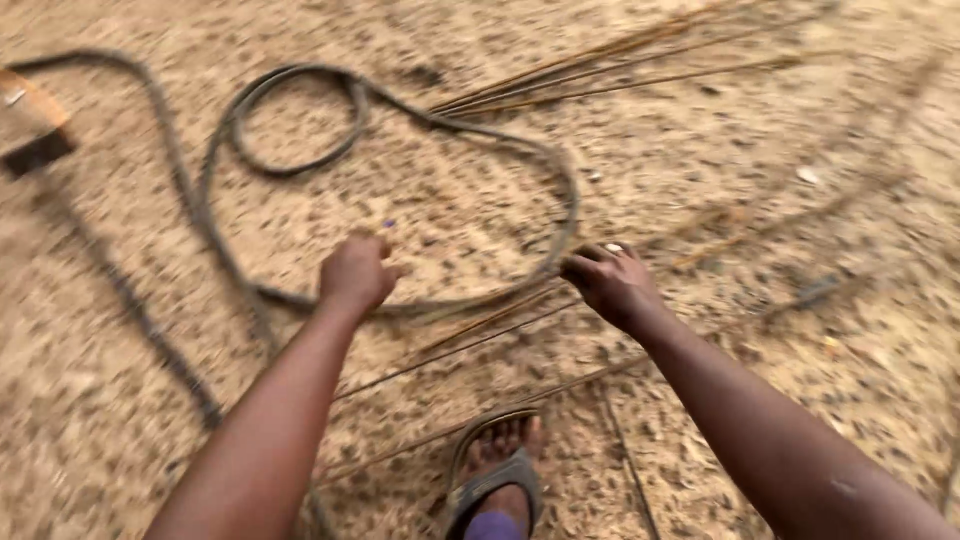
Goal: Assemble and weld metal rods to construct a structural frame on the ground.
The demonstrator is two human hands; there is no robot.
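Note:
A thick grey cable [300, 160] lies in loops on sandy ground. My left hand [356, 272] is closed into a loose fist just above the near run of the cable; whether it grips the cable is unclear through the blur. My right hand [608, 282] reaches to the right end of the big loop, fingers curled at the cable where it bends. Thin rusty metal rods [480, 325] run under both hands toward my foot.
My foot in a grey sandal [497, 478] stands on the sand at the bottom centre. A bundle of long thin rods [620, 65] lies at the top right. A wooden-handled tool [35, 130] rests at the left edge.

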